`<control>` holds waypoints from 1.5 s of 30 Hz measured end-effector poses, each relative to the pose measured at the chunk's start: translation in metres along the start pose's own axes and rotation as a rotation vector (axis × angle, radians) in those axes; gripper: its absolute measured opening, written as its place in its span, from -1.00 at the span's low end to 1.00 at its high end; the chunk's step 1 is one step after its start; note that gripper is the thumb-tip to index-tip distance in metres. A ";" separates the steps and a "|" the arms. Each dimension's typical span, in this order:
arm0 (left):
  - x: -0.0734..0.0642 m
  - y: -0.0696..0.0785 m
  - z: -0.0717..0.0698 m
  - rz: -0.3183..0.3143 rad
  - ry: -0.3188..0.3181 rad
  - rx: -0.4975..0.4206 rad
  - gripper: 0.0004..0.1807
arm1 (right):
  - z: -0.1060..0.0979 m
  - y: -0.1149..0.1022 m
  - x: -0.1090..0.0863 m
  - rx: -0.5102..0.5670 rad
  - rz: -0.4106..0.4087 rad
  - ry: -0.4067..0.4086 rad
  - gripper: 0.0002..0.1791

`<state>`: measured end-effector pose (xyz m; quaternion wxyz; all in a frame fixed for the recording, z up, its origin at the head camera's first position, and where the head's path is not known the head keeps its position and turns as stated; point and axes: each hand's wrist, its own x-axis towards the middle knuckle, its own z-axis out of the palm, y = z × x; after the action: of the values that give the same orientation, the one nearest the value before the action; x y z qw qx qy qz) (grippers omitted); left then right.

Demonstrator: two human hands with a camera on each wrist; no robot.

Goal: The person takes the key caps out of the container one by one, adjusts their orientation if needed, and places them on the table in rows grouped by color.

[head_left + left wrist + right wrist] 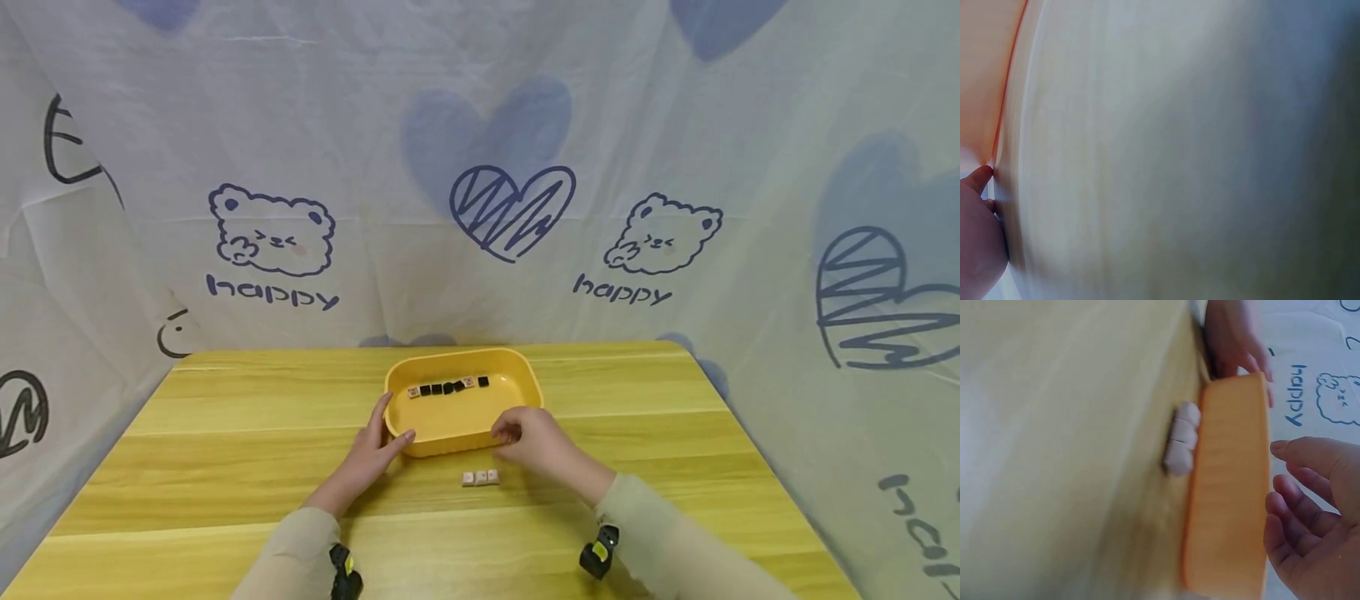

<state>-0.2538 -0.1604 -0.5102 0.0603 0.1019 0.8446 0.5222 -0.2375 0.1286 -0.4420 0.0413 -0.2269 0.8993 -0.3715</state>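
Observation:
A yellow plastic tray [462,448] stands on the wooden table. My left hand [367,457] grips its left end, with the fingers along the side wall and the thumb at the front rim. Inside, a row of small black and pale square pieces [447,388] lies toward the back. My right hand [536,440] hovers at the front right rim; in the right wrist view its fingers [1313,453] are loosely bent, holding nothing. Three small whitish cube-like pieces [481,477] sit side by side on the table before the tray, faint marks on top.
The yellow wood-grain table [247,467] extends to both sides of the tray. Behind it hangs a pale cloth [375,250] printed with hearts and bears. Dark straps with cameras [600,552] sit on both wrists. The left wrist view is mostly blurred tabletop.

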 end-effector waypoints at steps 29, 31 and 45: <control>-0.004 0.002 0.000 0.030 0.043 0.026 -0.07 | -0.006 0.009 0.093 0.029 0.087 -0.060 -0.76; -0.004 0.002 0.000 0.035 0.045 0.020 -0.08 | -0.005 0.013 0.096 0.051 0.094 -0.076 -0.72; 0.000 -0.006 0.001 0.003 0.020 -0.024 -0.05 | 0.007 0.030 0.109 0.126 0.158 -0.149 -0.48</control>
<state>-0.2542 -0.1620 -0.5156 0.0523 0.0973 0.8386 0.5334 -0.3443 0.0951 -0.4576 0.1512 -0.1791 0.8837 -0.4051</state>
